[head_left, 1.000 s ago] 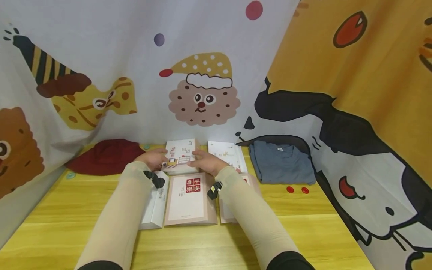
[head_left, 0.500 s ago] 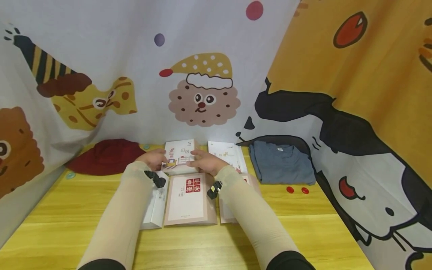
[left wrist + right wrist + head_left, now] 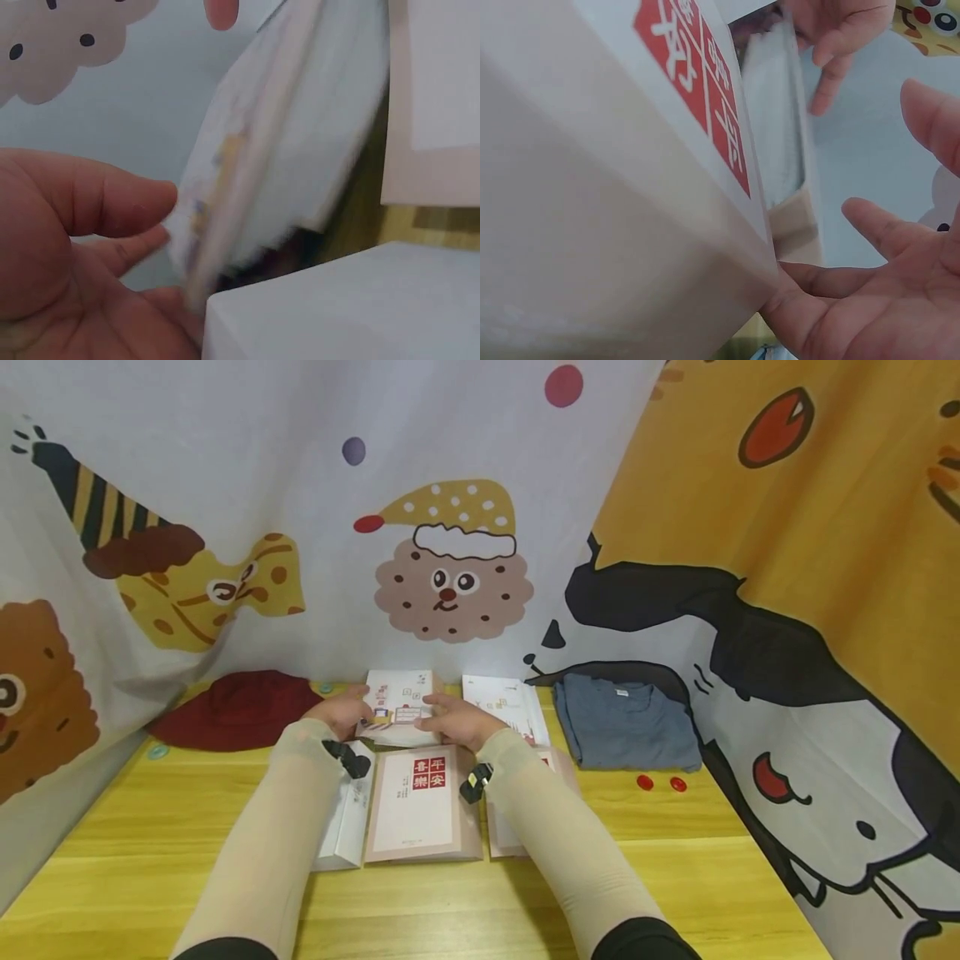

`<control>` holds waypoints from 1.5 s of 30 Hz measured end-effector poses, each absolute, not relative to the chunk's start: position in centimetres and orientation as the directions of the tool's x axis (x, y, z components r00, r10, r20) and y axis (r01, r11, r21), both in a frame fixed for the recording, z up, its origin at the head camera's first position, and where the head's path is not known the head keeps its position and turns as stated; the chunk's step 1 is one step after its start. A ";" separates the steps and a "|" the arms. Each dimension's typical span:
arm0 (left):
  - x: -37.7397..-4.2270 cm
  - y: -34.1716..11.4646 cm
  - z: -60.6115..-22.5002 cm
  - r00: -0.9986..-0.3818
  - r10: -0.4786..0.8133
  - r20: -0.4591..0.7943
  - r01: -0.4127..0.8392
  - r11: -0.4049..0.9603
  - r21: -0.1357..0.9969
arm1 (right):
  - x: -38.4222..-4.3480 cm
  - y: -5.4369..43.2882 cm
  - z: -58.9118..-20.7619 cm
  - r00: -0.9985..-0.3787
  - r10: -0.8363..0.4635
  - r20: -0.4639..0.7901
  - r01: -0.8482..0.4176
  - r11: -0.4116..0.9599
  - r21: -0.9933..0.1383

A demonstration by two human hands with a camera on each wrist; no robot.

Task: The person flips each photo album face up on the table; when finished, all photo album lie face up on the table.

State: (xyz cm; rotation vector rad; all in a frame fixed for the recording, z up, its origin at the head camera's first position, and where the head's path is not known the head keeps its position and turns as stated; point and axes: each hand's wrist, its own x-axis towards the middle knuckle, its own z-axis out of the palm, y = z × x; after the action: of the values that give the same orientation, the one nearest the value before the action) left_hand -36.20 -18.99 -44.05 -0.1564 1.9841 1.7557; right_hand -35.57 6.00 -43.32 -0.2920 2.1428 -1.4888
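Observation:
A white book (image 3: 399, 692) with small coloured drawings on its cover lies in the back row, between my two hands. My left hand (image 3: 343, 712) touches its left side with the thumb near the cover's edge. In the left wrist view the thumb (image 3: 127, 199) is straight and apart from the fingers below it. My right hand (image 3: 463, 722) is at the book's right side, its fingers spread in the right wrist view. Just in front lies a pinkish book (image 3: 412, 810) with a red four-square label; it hides part of the right fingertips in the right wrist view.
Another white book (image 3: 501, 697) lies at back right, a pinkish one (image 3: 504, 831) under the right forearm. A white box-like item (image 3: 345, 818) lies by the left forearm. A dark red hat (image 3: 240, 710), folded blue-grey shirt (image 3: 626, 722), red discs (image 3: 645, 782) and green discs (image 3: 157, 751) are around.
The white book between my hands has shifted very slightly to the left and back, and both hands stay at its sides. The other things have not moved.

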 end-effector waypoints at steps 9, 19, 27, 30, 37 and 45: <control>-36.2 -18.8 -44.0 -0.934 0.228 -0.273 -0.254 0.110 0.961 | -36.2 5.7 -43.8 -0.871 -0.409 -0.271 0.067 0.447 -0.892; -35.0 -17.7 -41.5 -0.958 0.240 -0.155 -0.108 0.196 0.975 | -36.4 5.4 -43.2 -0.929 -0.345 -0.135 -0.139 0.662 -0.737; -34.4 -16.9 -40.4 -0.962 0.230 -0.145 -0.084 0.258 0.963 | -35.8 4.8 -42.3 -0.923 -0.382 -0.053 -0.208 0.609 -0.765; -34.4 -16.6 -40.1 -0.965 0.232 -0.123 -0.075 0.206 0.976 | -35.6 4.8 -42.1 -0.912 -0.406 -0.054 -0.199 0.554 -0.808; -34.5 -16.1 -40.5 -0.950 0.299 -0.092 -0.063 0.106 0.992 | -35.1 4.2 -42.1 -0.911 -0.411 -0.002 -0.204 0.457 -0.866; -34.5 -15.5 -41.9 -0.919 0.346 -0.191 -0.117 0.225 0.967 | -34.9 3.8 -42.3 -0.988 -0.154 -0.009 -0.075 0.528 -0.846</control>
State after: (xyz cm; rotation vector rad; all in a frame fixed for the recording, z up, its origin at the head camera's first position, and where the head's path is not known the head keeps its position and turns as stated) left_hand -34.45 -15.50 -41.86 0.2119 2.1387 1.7395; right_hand -34.93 3.82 -42.30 -0.2008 2.6732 -1.4731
